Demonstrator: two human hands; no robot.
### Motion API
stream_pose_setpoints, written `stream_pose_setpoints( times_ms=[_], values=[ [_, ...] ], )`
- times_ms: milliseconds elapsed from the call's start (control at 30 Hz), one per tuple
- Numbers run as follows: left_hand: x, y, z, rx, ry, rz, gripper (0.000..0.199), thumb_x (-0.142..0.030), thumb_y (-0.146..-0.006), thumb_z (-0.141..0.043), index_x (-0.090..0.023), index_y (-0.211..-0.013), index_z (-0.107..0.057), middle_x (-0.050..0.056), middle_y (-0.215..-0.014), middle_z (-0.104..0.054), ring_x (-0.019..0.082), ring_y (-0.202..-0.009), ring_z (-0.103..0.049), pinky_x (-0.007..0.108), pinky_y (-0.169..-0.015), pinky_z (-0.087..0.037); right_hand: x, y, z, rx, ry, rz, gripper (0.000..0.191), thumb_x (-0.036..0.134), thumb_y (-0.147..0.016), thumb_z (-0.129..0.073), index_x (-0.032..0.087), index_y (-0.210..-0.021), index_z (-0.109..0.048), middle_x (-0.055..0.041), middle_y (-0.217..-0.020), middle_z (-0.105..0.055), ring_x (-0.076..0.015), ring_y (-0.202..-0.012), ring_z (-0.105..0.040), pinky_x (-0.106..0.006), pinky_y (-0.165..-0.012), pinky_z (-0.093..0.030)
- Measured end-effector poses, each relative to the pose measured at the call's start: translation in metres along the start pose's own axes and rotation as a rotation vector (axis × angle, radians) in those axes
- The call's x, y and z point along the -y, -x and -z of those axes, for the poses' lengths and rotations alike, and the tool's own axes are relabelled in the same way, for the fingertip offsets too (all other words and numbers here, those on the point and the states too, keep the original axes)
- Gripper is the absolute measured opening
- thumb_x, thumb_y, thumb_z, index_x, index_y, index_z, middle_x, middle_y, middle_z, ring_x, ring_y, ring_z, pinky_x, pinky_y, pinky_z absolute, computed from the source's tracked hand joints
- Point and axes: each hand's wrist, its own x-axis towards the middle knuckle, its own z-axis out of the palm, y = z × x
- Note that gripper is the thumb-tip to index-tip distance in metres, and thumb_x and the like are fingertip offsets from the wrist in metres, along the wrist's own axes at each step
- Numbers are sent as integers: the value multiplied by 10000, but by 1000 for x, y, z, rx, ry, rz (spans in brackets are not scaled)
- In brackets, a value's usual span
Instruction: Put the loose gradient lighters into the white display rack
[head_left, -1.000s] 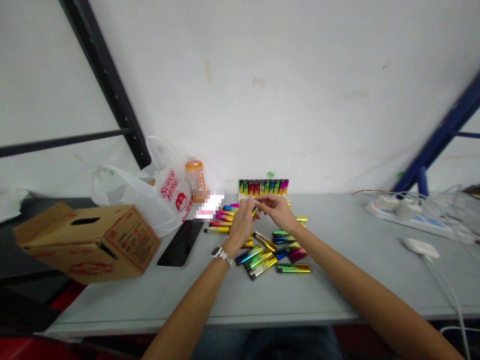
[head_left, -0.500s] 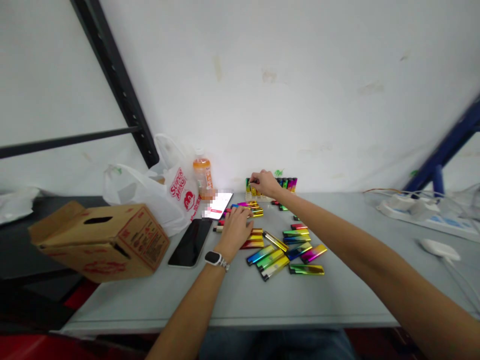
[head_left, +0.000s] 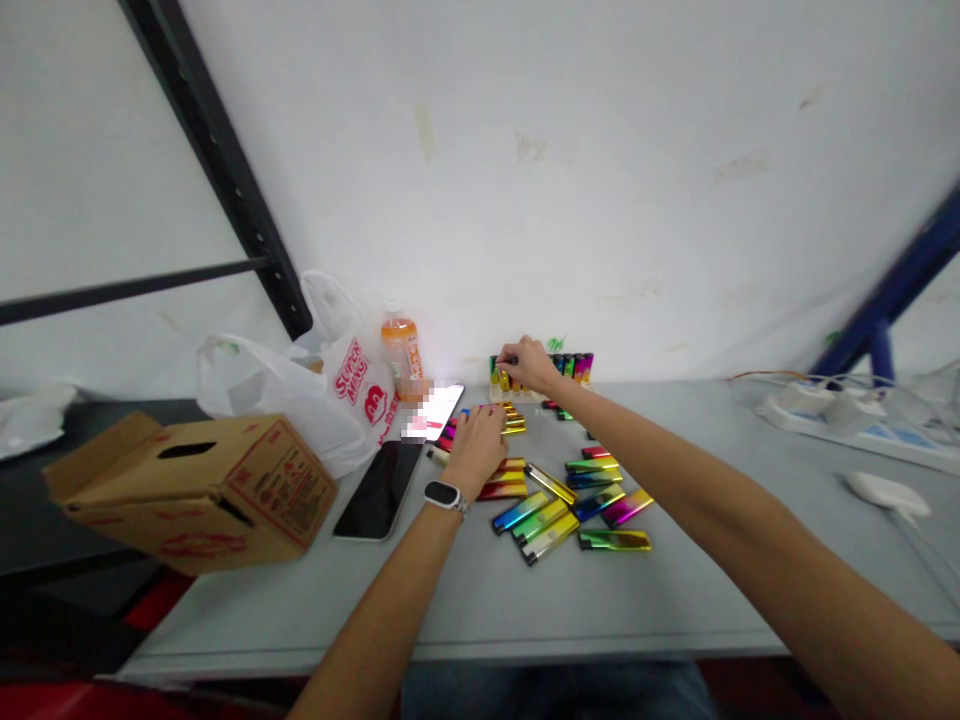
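Shiny metallic-coloured lighters (head_left: 544, 520) lie scattered on the grey table, mostly flat with dark tops. At the back, a row of upright lighters (head_left: 582, 367) stands in a pale holder (head_left: 529, 396) close to the wall. My right hand (head_left: 534, 365) reaches over the holder's left part, thumb and fingers pinched on the dark top of a lighter (head_left: 504, 378); its lower end is at the holder. My left hand (head_left: 478, 445), below a wrist with a smartwatch (head_left: 442, 494), rests palm down over the left group of lighters, fingers extended forward. Its fingertips touch lighters there.
Left of the lighters lie a dark phone (head_left: 379, 490) and a tablet-like lit screen (head_left: 442, 410). Beyond are an orange drink bottle (head_left: 403, 350), a white plastic bag (head_left: 330, 385) and a cardboard box (head_left: 202, 490). At right are a power strip (head_left: 862, 420) and a white charger (head_left: 890, 493).
My left hand has shifted slightly right and forward over the lighters. My right hand stays pinched at the holder, nearly still. The camera view has moved a little.
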Motion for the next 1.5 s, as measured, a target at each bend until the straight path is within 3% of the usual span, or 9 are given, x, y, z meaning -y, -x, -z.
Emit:
stream_pose_setpoints(
  times_ms=[267, 433, 567, 667, 767, 933, 1167, 1400, 1500],
  values=[
    [0, -6, 6, 4, -48, -39, 167, -178, -844, -568, -150, -966, -679, 146, -1094, -631, 308, -1096, -537, 437, -931, -392, 2, 15, 5, -72, 140, 30, 219, 326, -897, -616, 193, -973, -772, -143, -1157, -589, -296, -1123, -443, -419, -948, -357],
    [4, -3, 7, -112, 175, -59, 122, -229, -884, -595, -171, -966, -664, 106, -1033, -652, 271, -1029, -576, 406, -910, -434, 11, 41, 12, -111, 19, 5, 380, 360, -913, -598, 184, -1244, -662, -144, -1191, -514, -274, -1137, -470, -423, -1002, -362],
    [-1, -6, 3, -234, 614, -55, 131, -270, -897, -609, -178, -978, -654, 66, -951, -685, 203, -864, -636, 330, -805, -498, 22, 84, 18, -263, -424, -148, 354, 456, -975, -460, 184, -1093, -654, -73, -988, -605, -195, -928, -559, -322, -834, -454],
    [-15, -14, 4, -267, 832, -87, 146, -287, -890, -622, -181, -980, -668, 56, -950, -708, 181, -830, -655, 306, -784, -514, 28, 115, 26, -233, -569, -216, 361, 545, -906, -546, 193, -883, -624, -17, -792, -593, -164, -738, -537, -288, -681, -432],
    [-33, -25, 7, -239, 870, -112, 162, -323, -894, -618, -186, -966, -666, 54, -931, -714, 177, -828, -657, 302, -772, -513, 29, 131, 36, -257, -653, -275, 384, 555, -830, -627, 209, -705, -514, 32, -613, -488, -133, -589, -448, -273, -574, -360],
    [-49, -37, -1, -115, 1139, -68, 281, -432, -831, -676, -169, -920, -637, 29, -790, -682, 143, -699, -627, 255, -637, -497, 22, 139, 41, -325, -997, -507, 321, 494, -764, -636, 225, -715, -468, 56, -521, -506, -110, -475, -429, -250, -495, -329],
    [-47, -28, -16, -249, 1454, 214, 422, -492, -682, -798, -143, -894, -690, -22, -675, -609, 93, -581, -529, 230, -584, -457, 25, 146, 38, -33, -1099, -524, 257, 418, -804, -502, 200, -672, -538, 0, -549, -596, -124, -465, -504, -256, -488, -403],
    [-56, -22, -16, -247, 1335, 77, 376, -501, -796, -705, -144, -908, -744, 68, -880, -717, 179, -809, -633, 298, -747, -507, 41, 147, 36, 90, -1402, -552, 179, 378, -739, -532, 206, -778, -561, -2, -623, -607, -178, -565, -590, -297, -526, -479],
    [-57, -19, -16, -279, 1222, 49, 384, -509, -837, -661, -158, -966, -749, 75, -930, -688, 166, -740, -620, 293, -663, -508, 49, 148, 40, 140, -1572, -584, 269, 462, -774, -497, 202, -759, -561, -20, -618, -602, -175, -568, -570, -302, -542, -481]
  ],
)
